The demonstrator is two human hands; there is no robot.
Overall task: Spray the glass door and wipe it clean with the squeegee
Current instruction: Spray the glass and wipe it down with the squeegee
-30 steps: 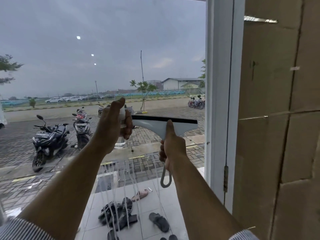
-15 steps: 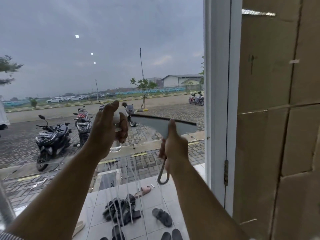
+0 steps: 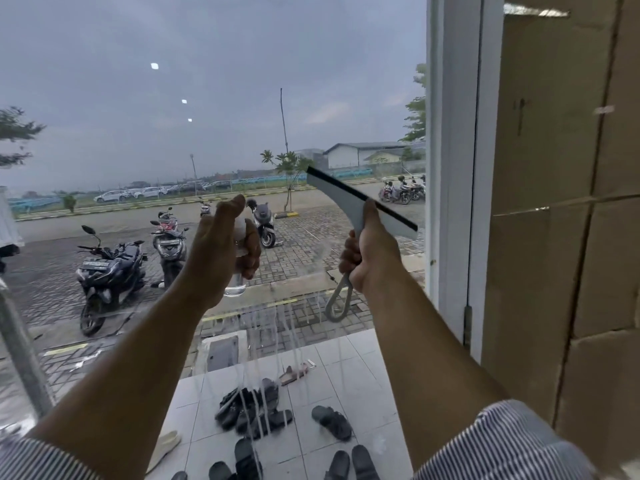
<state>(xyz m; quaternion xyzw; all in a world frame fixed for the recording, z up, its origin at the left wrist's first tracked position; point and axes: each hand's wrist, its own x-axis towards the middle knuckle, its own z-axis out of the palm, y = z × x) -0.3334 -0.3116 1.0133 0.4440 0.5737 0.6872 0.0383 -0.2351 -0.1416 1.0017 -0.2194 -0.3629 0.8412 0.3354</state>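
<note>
The glass door fills the view, with white streaks of liquid running down its lower middle. My left hand grips a small clear spray bottle, held up in front of the glass; most of the bottle is hidden by the hand. My right hand grips the handle of a white squeegee. Its black blade tilts down to the right, close to the glass near the frame.
The white door frame with a hinge stands just right of the squeegee. Stacked cardboard boxes fill the right side. Through the glass I see sandals on white tiles and parked scooters.
The squeegee has tilted from level to slanting down to the right and has risen a little. My right hand has shifted right, away from my left hand, which still holds the bottle.
</note>
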